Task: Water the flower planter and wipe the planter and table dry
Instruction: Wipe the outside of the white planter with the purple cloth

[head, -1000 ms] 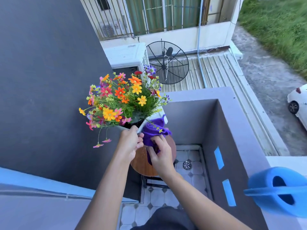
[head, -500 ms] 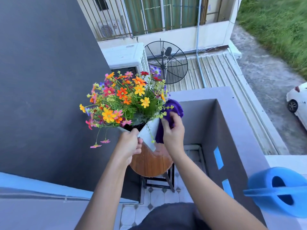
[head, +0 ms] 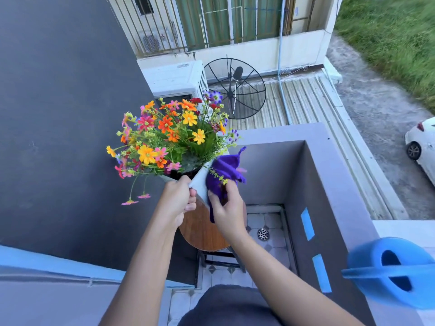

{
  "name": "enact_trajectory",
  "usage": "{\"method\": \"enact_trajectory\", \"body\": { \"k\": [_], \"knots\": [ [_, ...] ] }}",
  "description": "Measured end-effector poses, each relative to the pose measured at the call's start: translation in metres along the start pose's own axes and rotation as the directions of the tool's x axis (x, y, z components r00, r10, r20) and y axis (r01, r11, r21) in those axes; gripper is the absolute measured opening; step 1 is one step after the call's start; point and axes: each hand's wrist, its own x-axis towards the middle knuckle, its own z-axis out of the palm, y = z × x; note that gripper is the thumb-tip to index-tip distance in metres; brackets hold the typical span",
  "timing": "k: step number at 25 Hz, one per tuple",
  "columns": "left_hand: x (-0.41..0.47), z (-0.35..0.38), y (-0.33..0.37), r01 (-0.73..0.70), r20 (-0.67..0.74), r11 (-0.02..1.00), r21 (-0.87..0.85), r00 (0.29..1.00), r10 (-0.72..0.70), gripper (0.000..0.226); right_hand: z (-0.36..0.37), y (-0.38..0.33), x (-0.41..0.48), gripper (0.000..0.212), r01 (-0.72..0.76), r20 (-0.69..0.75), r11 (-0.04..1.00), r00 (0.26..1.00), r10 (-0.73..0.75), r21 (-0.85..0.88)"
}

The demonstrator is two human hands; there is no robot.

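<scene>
A white square planter full of colourful flowers stands on a small round wooden table. My left hand grips the planter's near corner rim. My right hand holds a purple cloth pressed against the planter's right side wall. Most of the planter is hidden by the flowers and my hands.
A blue watering can sits on the grey ledge at the lower right. A dark wall rises to the left. Below the table lie a tiled floor and a drain. Blue tape strips mark the parapet's inner face.
My right hand swept the cloth up the planter's right side to the rim, then back down to the lower side. My left hand kept its hold on the corner.
</scene>
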Motion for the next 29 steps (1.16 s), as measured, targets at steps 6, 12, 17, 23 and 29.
{"method": "enact_trajectory", "body": {
  "k": [6,12,17,23,29],
  "knots": [
    [0.0,-0.002,0.009,-0.025,-0.011,1.0,-0.02,1.0,0.024,0.023,-0.012,0.022,-0.023,0.034,0.016,0.147,0.998,0.989,-0.006,-0.065],
    [0.002,0.004,0.005,-0.106,-0.041,0.983,0.153,0.993,0.113,0.021,-0.011,-0.014,0.008,0.02,0.041,0.053,0.997,0.998,-0.045,0.065],
    [0.002,0.003,0.003,-0.126,-0.015,0.974,0.19,0.991,0.131,0.021,-0.025,-0.019,0.048,0.019,-0.058,-0.084,0.989,0.994,0.07,0.133],
    [0.0,0.006,-0.001,-0.109,0.045,0.987,0.12,0.993,0.104,0.022,-0.045,0.012,0.056,0.017,-0.152,-0.143,0.988,0.979,0.148,-0.018],
    [0.003,-0.002,-0.007,-0.099,0.053,0.972,0.212,0.995,0.09,0.022,-0.052,0.027,0.048,0.017,-0.315,-0.147,0.945,0.934,0.325,0.086]
  ]
}}
